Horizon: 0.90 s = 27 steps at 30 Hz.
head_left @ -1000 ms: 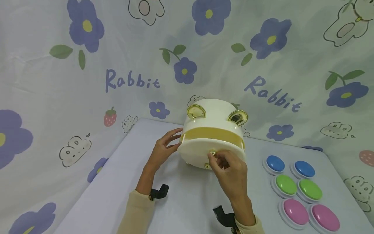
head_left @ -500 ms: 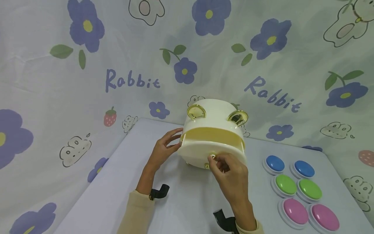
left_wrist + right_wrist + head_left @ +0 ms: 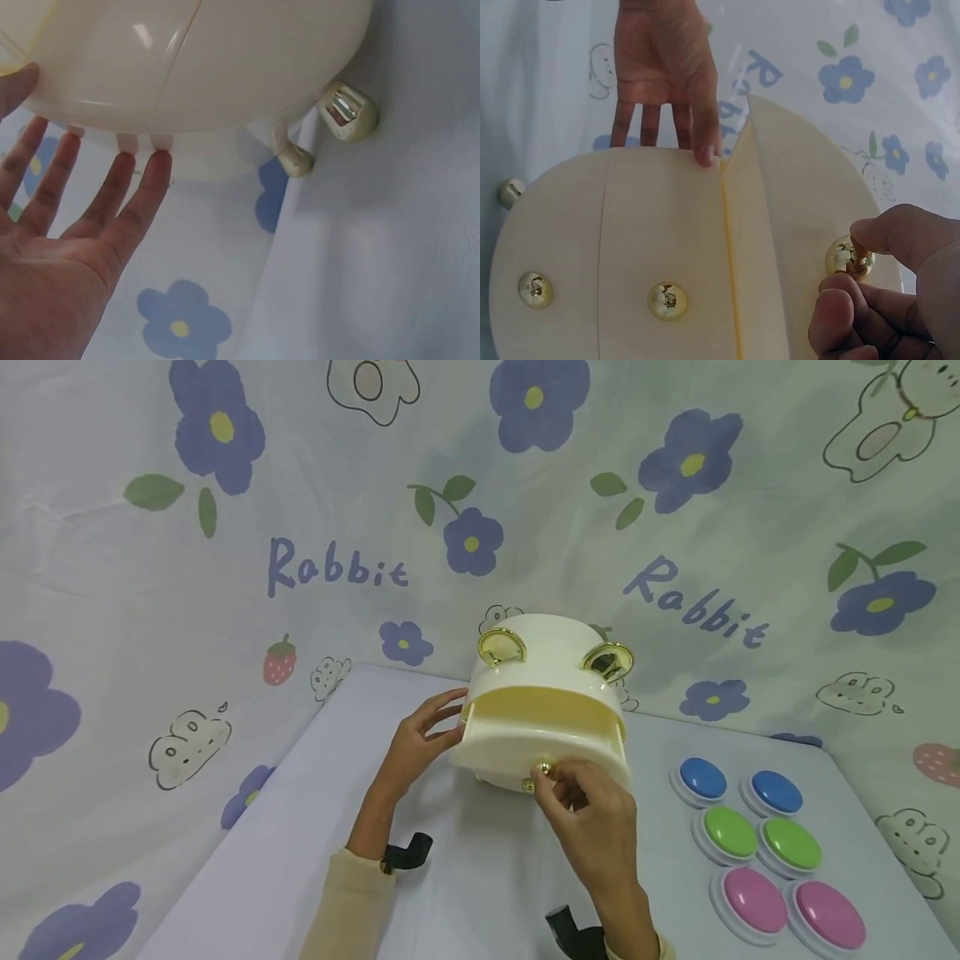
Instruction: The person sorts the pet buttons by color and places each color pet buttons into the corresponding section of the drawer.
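Observation:
A cream rounded storage box (image 3: 551,639) with two gold-rimmed ears stands on the table in the head view. Its top drawer (image 3: 498,750) is pulled out and tips forward, leaving a gap with a yellowish inside. My right hand (image 3: 596,814) pinches the gold knob (image 3: 841,256) on that drawer's front between thumb and fingers. Along the box's left side, my left hand (image 3: 420,735) rests with straight fingertips (image 3: 157,166) against the wall and the thumb at the front edge. Two lower sections carry gold knobs too, the middle one (image 3: 667,301) plain in the right wrist view.
To the right lie several round push lights or buttons in pairs: blue (image 3: 702,777), green (image 3: 730,832) and pink (image 3: 755,900). A patterned cloth (image 3: 337,485) hangs behind the white table (image 3: 292,827). Small gold-tipped feet (image 3: 349,112) show under the box.
The top drawer's front has tipped farther forward and down, widening the gap above it. My right hand has moved slightly down with the knob. My left hand keeps its place.

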Each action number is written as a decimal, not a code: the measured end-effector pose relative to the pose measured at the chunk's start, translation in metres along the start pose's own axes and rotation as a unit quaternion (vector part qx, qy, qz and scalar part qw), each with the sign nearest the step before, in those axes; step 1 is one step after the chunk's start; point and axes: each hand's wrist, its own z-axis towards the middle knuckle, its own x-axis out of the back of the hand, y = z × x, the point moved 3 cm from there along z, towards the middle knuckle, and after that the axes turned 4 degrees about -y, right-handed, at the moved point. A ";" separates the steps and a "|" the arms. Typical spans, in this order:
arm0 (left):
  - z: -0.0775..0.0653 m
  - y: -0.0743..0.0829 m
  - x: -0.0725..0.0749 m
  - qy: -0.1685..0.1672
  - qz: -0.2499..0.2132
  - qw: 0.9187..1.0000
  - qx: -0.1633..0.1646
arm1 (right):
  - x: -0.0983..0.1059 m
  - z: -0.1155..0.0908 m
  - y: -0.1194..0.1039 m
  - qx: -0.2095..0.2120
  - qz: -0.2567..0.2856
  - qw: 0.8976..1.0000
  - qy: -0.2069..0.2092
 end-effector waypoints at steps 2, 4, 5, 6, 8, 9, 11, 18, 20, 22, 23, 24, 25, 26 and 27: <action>0.000 0.000 0.000 0.001 0.001 1.000 0.003 | 0.000 0.000 -0.001 0.001 -0.001 1.000 0.000; 0.000 0.000 0.000 0.001 0.003 1.000 0.006 | 0.001 -0.001 -0.002 0.001 -0.001 1.000 -0.002; -0.001 0.000 0.000 0.002 0.004 1.000 0.007 | 0.001 -0.001 -0.002 0.003 -0.001 1.000 -0.002; -0.001 0.000 0.000 0.003 0.004 1.000 0.009 | 0.001 -0.002 -0.003 0.004 0.000 1.000 -0.003; -0.001 0.000 0.000 0.003 0.005 1.000 0.011 | 0.001 -0.002 -0.003 0.006 0.000 1.000 -0.002; -0.001 0.001 0.000 0.004 0.005 1.000 0.011 | 0.001 -0.002 -0.003 0.007 0.000 1.000 -0.002; -0.002 0.001 0.000 0.005 0.006 1.000 0.011 | 0.001 -0.003 -0.004 0.008 0.000 1.000 -0.001; 0.000 0.001 0.000 0.002 0.003 1.000 0.004 | 0.003 -0.005 -0.006 0.000 -0.003 1.000 -0.003; 0.000 0.000 0.001 0.001 0.000 1.000 0.002 | 0.004 -0.005 -0.007 0.001 -0.003 1.000 -0.002; 0.000 -0.001 0.001 0.000 -0.001 1.000 0.001 | 0.004 -0.006 -0.007 0.002 -0.003 1.000 -0.001; 0.000 -0.001 0.000 0.000 -0.002 1.000 0.001 | 0.004 -0.006 -0.007 0.003 -0.003 1.000 0.000; 0.000 -0.001 0.000 0.000 -0.002 1.000 0.000 | 0.004 -0.006 -0.007 0.003 -0.002 1.000 0.000; 0.000 -0.001 0.000 0.000 -0.001 1.000 0.001 | 0.005 -0.007 -0.008 0.005 -0.002 1.000 0.001; 0.000 -0.001 0.000 0.001 -0.001 1.000 0.002 | 0.005 -0.008 -0.008 0.005 -0.003 1.000 0.002; 0.000 0.000 0.000 0.001 -0.001 1.000 0.002 | 0.005 -0.008 -0.008 0.005 -0.003 1.000 0.002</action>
